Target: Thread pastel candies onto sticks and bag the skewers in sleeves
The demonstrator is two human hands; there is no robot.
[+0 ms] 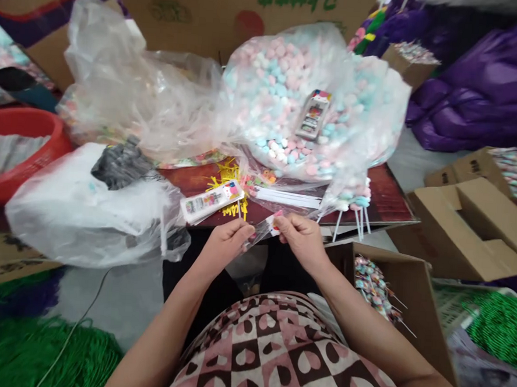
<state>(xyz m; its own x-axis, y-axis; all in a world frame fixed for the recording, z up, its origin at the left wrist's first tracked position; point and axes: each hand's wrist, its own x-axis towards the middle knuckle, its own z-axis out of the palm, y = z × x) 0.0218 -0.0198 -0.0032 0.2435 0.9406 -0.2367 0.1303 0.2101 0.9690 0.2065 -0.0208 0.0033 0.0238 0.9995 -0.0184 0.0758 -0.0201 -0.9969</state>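
Over my lap, at the table's front edge, both hands are closed on a small clear plastic bag (262, 231) with a printed end. My left hand (229, 241) pinches its left end. At the printed right end, the thumb and fingers of my right hand (303, 240) are pressed together. Whether anything is inside the bag cannot be made out. Just beyond my left hand lies a stack of flat printed bags (212, 202), with yellow twist ties (230, 171) beside it. White sticks (288, 197) lie past my right hand, near several marshmallow pops (355, 200) at the table edge.
A large clear sack of pastel marshmallows (287, 72) carries a printed packet stack (315, 114). Left are another plastic sack (137, 87), a white bag (86, 218) and a red tub (39, 123). An open carton (419, 291) at lower right holds wrapped pops (373, 282).
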